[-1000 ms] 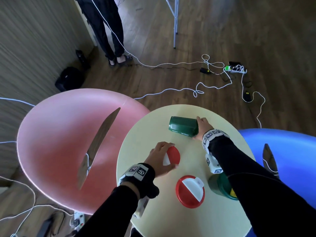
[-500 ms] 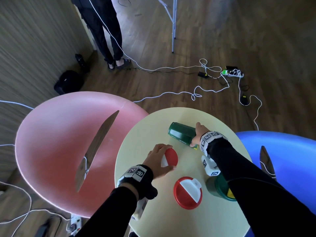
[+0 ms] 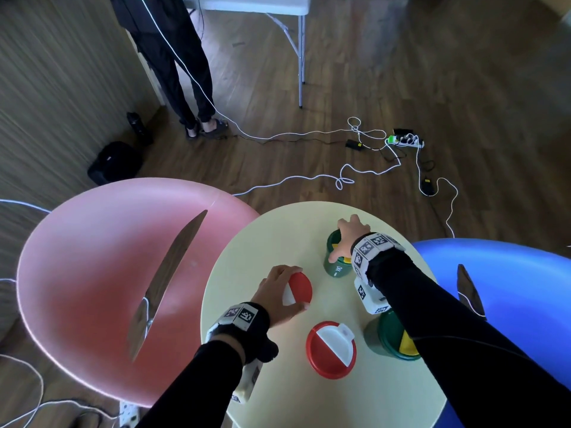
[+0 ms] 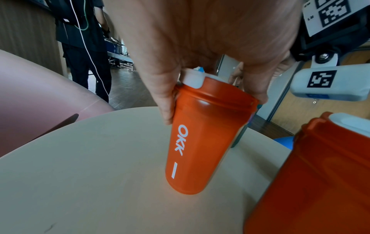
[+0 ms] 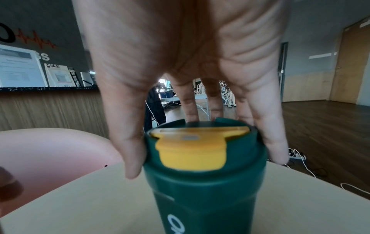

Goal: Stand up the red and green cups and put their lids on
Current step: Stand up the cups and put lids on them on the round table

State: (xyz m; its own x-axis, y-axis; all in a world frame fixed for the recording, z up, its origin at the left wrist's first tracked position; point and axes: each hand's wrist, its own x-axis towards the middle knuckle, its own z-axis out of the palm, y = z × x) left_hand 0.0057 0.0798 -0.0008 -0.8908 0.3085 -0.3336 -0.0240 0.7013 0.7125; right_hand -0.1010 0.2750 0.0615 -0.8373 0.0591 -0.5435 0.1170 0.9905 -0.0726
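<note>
On the round cream table [image 3: 238, 273] a red cup [image 3: 299, 290] stands upright with its red and white lid on. My left hand [image 3: 275, 293] grips it from above round the lid; in the left wrist view the thumb and fingers [image 4: 166, 98] clasp the red cup [image 4: 192, 150] at its rim. Farther back, the green cup [image 3: 335, 268] stands upright, capped by a green lid with a yellow flap [image 5: 190, 152]. My right hand [image 3: 347, 237] holds it from above, its fingers [image 5: 128, 142] round the lid's edge.
A second lidded red cup [image 3: 330, 350] and a second green cup [image 3: 391, 338] stand near the table's front. A pink chair [image 3: 92, 273] is at the left, a blue chair [image 3: 509, 288] at the right. A person [image 3: 179, 72] stands beyond, with cables [image 3: 340, 180] on the floor.
The green cup lay on its side in my right hand; now it stands upright. My left hand has stayed on the red cup.
</note>
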